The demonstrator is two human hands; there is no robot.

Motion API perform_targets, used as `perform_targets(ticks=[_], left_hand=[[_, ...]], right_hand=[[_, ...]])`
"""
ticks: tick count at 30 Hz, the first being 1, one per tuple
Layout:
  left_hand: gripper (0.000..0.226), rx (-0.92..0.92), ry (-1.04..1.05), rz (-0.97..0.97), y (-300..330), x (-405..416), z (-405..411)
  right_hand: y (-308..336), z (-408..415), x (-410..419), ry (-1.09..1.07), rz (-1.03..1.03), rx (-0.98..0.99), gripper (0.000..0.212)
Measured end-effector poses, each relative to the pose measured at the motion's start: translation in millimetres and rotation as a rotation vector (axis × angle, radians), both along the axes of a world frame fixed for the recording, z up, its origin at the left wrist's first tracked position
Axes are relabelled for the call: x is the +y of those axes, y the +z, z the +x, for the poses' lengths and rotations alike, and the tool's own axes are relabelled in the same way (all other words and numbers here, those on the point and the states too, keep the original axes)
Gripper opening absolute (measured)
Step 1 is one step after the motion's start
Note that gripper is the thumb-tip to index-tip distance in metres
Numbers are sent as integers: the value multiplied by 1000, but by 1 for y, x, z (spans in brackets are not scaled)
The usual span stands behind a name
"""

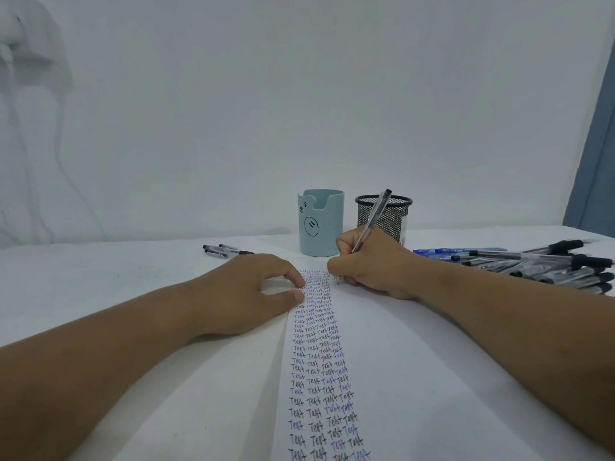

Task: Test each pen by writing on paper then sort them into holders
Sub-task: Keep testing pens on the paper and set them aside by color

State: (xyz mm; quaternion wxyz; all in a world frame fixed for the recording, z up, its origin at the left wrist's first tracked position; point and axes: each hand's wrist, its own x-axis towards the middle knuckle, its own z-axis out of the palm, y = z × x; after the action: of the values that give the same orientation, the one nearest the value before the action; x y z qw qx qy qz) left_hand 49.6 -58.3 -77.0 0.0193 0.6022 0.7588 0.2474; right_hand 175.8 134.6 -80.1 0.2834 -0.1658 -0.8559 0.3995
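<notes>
A white sheet of paper point(392, 367) lies in front of me, covered with columns of the word "Test" in black and blue ink. My right hand point(369, 264) grips a clear pen with a black cap end point(374, 217), its tip down on the paper near the top of the written columns. My left hand point(253, 291) rests flat on the sheet's left side, fingertips touching the paper and holding nothing. Behind the hands stand a light blue bear holder point(321, 224) and a black mesh holder point(386, 214).
A heap of black and blue pens point(539, 264) lies on the table at the right. A few black pens point(223, 250) lie left of the blue holder. A white wall rises close behind the table, and a blue panel point(595, 154) stands at the far right.
</notes>
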Motion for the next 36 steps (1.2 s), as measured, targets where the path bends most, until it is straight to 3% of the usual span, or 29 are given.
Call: perform_targets(ticks=[23, 31, 36], left_hand=[[24, 6, -15, -8, 0, -1, 0], [26, 21, -20, -14, 0, -1, -1], [24, 2, -15, -10, -1, 0, -2]], right_hand=[[0, 0, 5, -18, 119, -37, 38], [1, 1, 3, -9, 58, -45, 35], [3, 1, -2, -24, 114, -39, 43]])
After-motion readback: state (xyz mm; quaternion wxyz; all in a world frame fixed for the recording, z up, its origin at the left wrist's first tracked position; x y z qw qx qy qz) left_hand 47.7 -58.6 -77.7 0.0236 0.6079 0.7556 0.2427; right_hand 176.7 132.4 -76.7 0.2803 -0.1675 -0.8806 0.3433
